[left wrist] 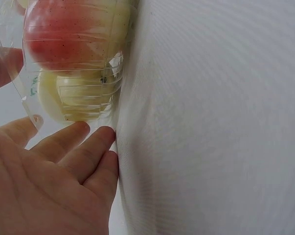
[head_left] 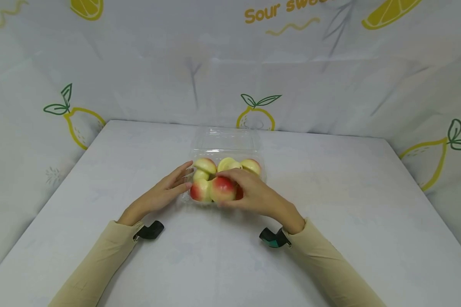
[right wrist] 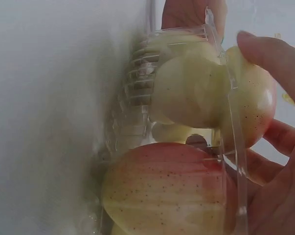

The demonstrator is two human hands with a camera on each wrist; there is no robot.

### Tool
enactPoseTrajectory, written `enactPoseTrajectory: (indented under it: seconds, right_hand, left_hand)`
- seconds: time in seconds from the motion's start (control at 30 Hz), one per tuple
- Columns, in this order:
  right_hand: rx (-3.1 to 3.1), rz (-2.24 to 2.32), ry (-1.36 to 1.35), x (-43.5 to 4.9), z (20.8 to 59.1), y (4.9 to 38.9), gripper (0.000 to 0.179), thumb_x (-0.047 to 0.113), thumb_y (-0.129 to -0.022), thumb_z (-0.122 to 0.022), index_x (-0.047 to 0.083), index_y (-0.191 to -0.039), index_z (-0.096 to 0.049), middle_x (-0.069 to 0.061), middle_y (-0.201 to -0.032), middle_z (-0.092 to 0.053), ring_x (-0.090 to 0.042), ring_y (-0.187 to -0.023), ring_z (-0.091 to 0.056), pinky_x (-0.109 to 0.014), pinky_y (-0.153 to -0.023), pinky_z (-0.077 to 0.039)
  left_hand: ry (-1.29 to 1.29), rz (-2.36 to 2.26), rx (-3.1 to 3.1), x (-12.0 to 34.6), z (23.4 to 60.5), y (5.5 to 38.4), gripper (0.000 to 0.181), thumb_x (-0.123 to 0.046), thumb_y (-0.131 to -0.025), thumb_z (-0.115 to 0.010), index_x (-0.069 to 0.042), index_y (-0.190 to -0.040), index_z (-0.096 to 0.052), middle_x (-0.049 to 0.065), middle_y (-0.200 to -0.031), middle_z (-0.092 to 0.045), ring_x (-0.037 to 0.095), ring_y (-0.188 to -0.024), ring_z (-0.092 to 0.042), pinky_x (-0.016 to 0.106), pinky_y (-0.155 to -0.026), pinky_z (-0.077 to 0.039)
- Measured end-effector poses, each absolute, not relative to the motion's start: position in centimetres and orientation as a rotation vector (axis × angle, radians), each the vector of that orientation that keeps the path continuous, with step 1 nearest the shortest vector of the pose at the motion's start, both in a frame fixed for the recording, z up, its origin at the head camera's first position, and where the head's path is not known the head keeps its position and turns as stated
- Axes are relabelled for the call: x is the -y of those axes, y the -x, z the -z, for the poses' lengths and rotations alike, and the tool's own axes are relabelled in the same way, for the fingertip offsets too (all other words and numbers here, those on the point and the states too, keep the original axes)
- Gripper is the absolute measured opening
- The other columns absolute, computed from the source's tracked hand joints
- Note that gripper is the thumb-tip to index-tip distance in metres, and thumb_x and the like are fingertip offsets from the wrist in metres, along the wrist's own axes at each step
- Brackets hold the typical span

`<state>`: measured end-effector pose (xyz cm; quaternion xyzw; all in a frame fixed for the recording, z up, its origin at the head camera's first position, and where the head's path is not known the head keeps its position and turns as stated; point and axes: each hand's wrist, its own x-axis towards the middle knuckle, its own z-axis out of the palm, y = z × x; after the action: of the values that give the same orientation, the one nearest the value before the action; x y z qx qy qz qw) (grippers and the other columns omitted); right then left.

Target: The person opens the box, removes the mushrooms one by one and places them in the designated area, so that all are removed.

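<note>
My right hand point(head_left: 259, 194) grips a red-and-yellow peach point(head_left: 223, 189), with thumb and fingers around it, at the front of a clear plastic box point(right wrist: 238, 166). In the right wrist view, this peach point(right wrist: 253, 100) sticks up past the box rim. Several more peaches lie inside, among them a red-sided one point(head_left: 199, 190) at the front left. My left hand point(head_left: 163, 194) has its fingers spread along the box's left side. Its fingertips point(left wrist: 104, 134) are right at the clear wall in the left wrist view.
The box's clear lid point(head_left: 226, 140) lies folded back toward the far table edge. A white cloth covers the table point(head_left: 349, 204). Behind it hangs a pale curtain point(head_left: 157, 76) printed with lemons. A dark wrist device point(head_left: 274, 238) sits below the right hand.
</note>
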<state>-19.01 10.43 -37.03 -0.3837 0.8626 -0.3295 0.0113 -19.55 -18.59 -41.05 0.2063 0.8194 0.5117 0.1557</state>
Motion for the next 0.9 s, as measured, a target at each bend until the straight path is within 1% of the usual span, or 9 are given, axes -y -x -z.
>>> enactPoseTrajectory:
  seconds: [0.1, 0.2, 0.4, 0.5, 0.63, 0.77, 0.9]
  right_hand:
    - [-2.681, 1.014, 1.206, -10.37, 37.07, 18.97, 0.072, 0.033, -0.076, -0.087, 0.008, -0.136, -0.056, -0.003, -0.131, -0.061, -0.017, -0.121, -0.056, -0.038, -0.108, -0.045]
    - [-2.678, 1.004, 1.210, -10.36, 37.07, 18.94, 0.073, 0.031, -0.075, -0.088, 0.007, -0.136, -0.056, -0.003, -0.131, -0.061, -0.018, -0.122, -0.055, -0.038, -0.109, -0.045]
    - [-2.674, 1.019, 1.109, -10.31, 36.83, 18.78, 0.074, 0.031, -0.078, -0.086, 0.004, -0.138, -0.051, -0.005, -0.132, -0.060, -0.017, -0.120, -0.057, -0.038, -0.107, -0.047]
    - [-2.656, 1.076, 1.058, -10.31, 36.76, 18.70, 0.074, 0.030, -0.079, -0.085, 0.002, -0.137, -0.049, -0.007, -0.131, -0.059, -0.018, -0.118, -0.058, -0.040, -0.105, -0.049]
    - [-2.638, 1.142, 1.084, -10.36, 36.70, 18.64, 0.071, 0.027, -0.079, -0.085, 0.004, -0.136, -0.050, -0.006, -0.128, -0.060, -0.018, -0.116, -0.059, -0.043, -0.104, -0.050]
    - [-2.633, 1.210, 1.116, -10.43, 36.76, 18.63, 0.070, 0.024, -0.079, -0.084, 0.007, -0.137, -0.049, -0.004, -0.125, -0.061, -0.017, -0.109, -0.062, -0.040, -0.098, -0.052]
    - [-2.619, 1.300, 1.138, -10.50, 36.83, 18.59, 0.068, 0.017, -0.079, -0.083, 0.007, -0.137, -0.048, -0.005, -0.124, -0.061, -0.018, -0.104, -0.064, -0.037, -0.096, -0.054]
  left_hand:
    - [-0.592, -1.464, -2.349, 18.60, 41.07, 19.59, 0.066, -0.026, -0.106, -0.048, -0.020, -0.161, -0.012, 0.020, -0.162, -0.025, 0.046, -0.147, -0.028, 0.061, -0.117, -0.029]
    - [-0.592, -1.464, -2.349, 18.59, 41.07, 19.60, 0.066, -0.026, -0.105, -0.048, -0.021, -0.161, -0.012, 0.020, -0.162, -0.025, 0.046, -0.147, -0.029, 0.061, -0.117, -0.030]
    - [-0.593, -1.471, -2.343, 18.62, 41.11, 19.58, 0.066, -0.026, -0.105, -0.049, -0.021, -0.161, -0.012, 0.020, -0.162, -0.026, 0.045, -0.147, -0.028, 0.060, -0.117, -0.030]
    - [-0.596, -1.469, -2.345, 18.64, 41.13, 19.59, 0.066, -0.026, -0.105, -0.048, -0.021, -0.161, -0.012, 0.020, -0.162, -0.026, 0.045, -0.147, -0.029, 0.060, -0.117, -0.030]
    - [-0.594, -1.466, -2.348, 18.65, 41.10, 19.57, 0.066, -0.026, -0.105, -0.048, -0.022, -0.161, -0.012, 0.020, -0.162, -0.026, 0.045, -0.147, -0.029, 0.060, -0.117, -0.029]
    - [-0.594, -1.461, -2.353, 18.64, 41.06, 19.54, 0.066, -0.026, -0.105, -0.048, -0.022, -0.161, -0.012, 0.020, -0.162, -0.026, 0.046, -0.147, -0.029, 0.061, -0.117, -0.030]
    - [-0.601, -1.465, -2.348, 18.53, 41.01, 19.49, 0.067, -0.026, -0.106, -0.048, -0.021, -0.161, -0.010, 0.020, -0.162, -0.025, 0.045, -0.147, -0.029, 0.061, -0.117, -0.030]
